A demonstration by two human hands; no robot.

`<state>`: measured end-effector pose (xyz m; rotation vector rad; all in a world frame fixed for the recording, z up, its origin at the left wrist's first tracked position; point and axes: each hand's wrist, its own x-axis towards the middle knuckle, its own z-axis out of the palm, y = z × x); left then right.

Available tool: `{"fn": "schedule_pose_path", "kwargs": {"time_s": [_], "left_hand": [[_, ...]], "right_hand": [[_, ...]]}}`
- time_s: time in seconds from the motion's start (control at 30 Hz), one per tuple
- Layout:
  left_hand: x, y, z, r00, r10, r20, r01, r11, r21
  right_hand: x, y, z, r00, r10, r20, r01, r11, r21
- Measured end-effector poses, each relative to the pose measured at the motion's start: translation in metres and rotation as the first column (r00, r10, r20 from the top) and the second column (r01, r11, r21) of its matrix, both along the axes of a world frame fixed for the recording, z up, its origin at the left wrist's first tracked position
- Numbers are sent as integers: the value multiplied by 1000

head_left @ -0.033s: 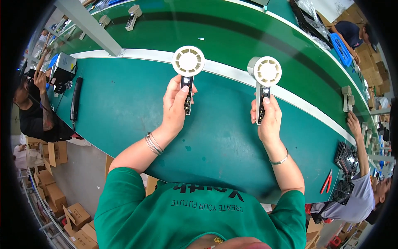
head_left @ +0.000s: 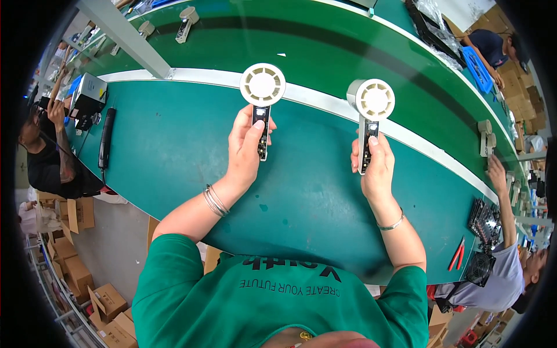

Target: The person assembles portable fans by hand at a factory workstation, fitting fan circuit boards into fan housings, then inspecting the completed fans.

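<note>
My left hand [head_left: 246, 139] is closed round the handle of a white handheld fan [head_left: 263, 84], thumb on its front. My right hand [head_left: 374, 156] grips a second white handheld fan [head_left: 375, 99] the same way. Both fans are upright with their round, slotted heads pointing away from me. Each handle is open at the front and shows a dark circuit board inside. The two fans are apart, held above the far edge of the green table [head_left: 313, 203]. Parts of both handles are hidden by my fingers.
Beyond a white rail runs a green conveyor belt [head_left: 325, 40] carrying more fans [head_left: 185, 24]. A black electric screwdriver [head_left: 107, 138] lies at the left. Red-handled pliers [head_left: 456, 254] and a round black fan [head_left: 480, 268] are at the right. Co-workers sit on both sides; one's hand [head_left: 497, 174] reaches over the belt.
The fan in my left hand has shifted very slightly to the left. The right-hand co-worker's hand has moved a little near the fans on the belt.
</note>
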<state>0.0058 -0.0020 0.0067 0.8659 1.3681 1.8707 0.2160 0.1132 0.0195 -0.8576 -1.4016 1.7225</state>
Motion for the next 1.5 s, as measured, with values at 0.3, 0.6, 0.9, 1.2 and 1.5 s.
{"fn": "schedule_pose_path", "kwargs": {"time_s": [0.3, 0.6, 0.9, 1.2, 1.5], "left_hand": [[6, 1, 2, 998, 58, -13, -57, 995, 81], [5, 0, 0, 1000, 15, -8, -14, 996, 86], [10, -1, 2, 998, 40, -45, -35, 994, 105], [13, -1, 3, 997, 60, -47, -56, 994, 94], [11, -2, 2, 998, 50, -38, -46, 994, 101]], "right_hand": [[3, -2, 3, 999, -30, -20, 31, 996, 84], [3, -1, -1, 999, -25, -24, 27, 996, 83], [8, 0, 6, 999, -34, -40, 37, 995, 94], [10, -1, 6, 999, -43, -19, 45, 995, 89], [9, -1, 6, 999, -47, -16, 48, 994, 94]]}}
